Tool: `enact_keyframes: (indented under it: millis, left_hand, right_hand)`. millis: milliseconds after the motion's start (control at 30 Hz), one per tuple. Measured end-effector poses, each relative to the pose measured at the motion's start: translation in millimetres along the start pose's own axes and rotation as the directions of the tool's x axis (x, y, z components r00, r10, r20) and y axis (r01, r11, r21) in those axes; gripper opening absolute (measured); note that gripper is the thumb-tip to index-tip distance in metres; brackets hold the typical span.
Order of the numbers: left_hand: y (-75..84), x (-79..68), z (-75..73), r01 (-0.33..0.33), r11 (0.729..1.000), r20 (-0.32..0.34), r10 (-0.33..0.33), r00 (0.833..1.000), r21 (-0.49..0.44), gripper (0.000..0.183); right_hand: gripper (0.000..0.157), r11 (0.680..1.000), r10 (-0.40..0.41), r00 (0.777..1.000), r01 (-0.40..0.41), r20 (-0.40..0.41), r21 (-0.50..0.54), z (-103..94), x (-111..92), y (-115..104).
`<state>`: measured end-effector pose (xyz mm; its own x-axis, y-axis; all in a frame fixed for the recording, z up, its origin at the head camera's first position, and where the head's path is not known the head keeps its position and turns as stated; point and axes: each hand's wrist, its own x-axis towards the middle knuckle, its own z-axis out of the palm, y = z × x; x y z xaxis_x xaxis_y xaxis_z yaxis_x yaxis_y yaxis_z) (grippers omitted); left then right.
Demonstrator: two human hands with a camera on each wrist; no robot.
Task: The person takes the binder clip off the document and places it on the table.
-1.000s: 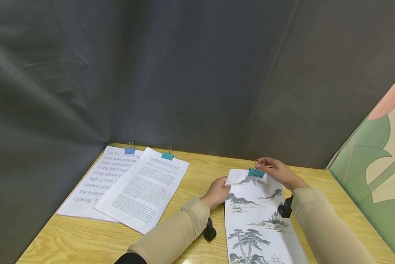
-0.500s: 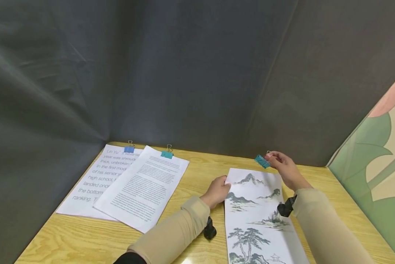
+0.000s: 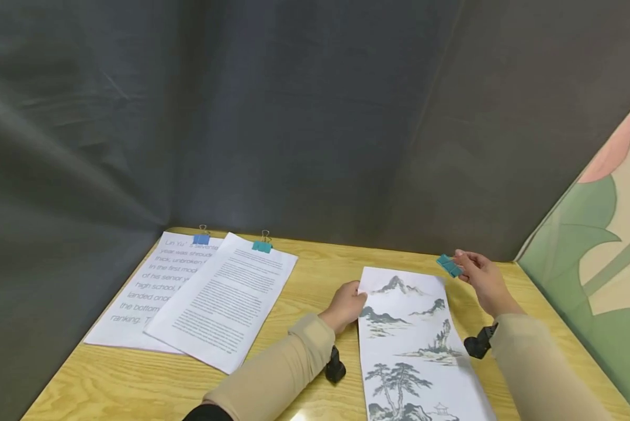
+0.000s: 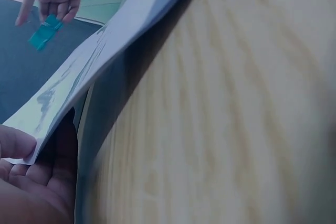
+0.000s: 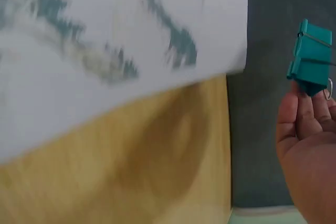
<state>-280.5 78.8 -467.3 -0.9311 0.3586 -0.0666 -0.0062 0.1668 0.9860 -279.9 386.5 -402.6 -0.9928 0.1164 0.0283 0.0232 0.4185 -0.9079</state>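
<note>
Left grip pinched the painted paper by its edge above the table, right grip held the teal clip beyond its corner, and one slackened pinch risked unclipped paper slipping

The right hand holds a teal metal binder clip; the left hand grips a white landscape-printed paper sheet. Two clipped white text documents overlap farther left.

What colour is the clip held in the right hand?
Teal; the clip shows best in the right wrist view.
</note>
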Motion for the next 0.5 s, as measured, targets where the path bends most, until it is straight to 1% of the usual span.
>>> enact_keyframes:
  millis: [67,200,300,367,500]
  left_hand:
    - [0.6,0.6,1.7,0.008,1.000,0.000,-0.008,1.000,0.003,0.016]
    - [1.3,1.0,5.6,0.023,0.999,0.001,-0.023,1.000,0.024,0.016]
    - [2.4,1.2,9.7,0.031,0.998,-0.012,-0.031,0.999,0.046,0.024]
    - [3.5,1.8,12.7,0.029,0.998,-0.015,-0.028,0.999,0.057,0.026]
    - [6.7,3.8,19.4,0.034,0.999,-0.007,-0.034,0.999,0.039,0.015]
  right_hand:
    - [0.082,0.999,0.034,0.999,-0.034,-0.019,-0.016,-8.1,-5.1,6.9]
    - [0.086,0.992,0.108,0.994,-0.110,-0.028,-0.063,-21.3,-14.9,22.3]
    - [0.089,0.985,0.146,0.989,-0.147,-0.013,-0.090,-29.0,-22.1,31.9]
    - [0.090,0.982,0.161,0.987,-0.161,-0.011,-0.103,-33.3,-26.2,36.3]
    - [0.090,0.970,0.195,0.981,-0.193,0.000,-0.148,-42.3,-33.1,40.7]
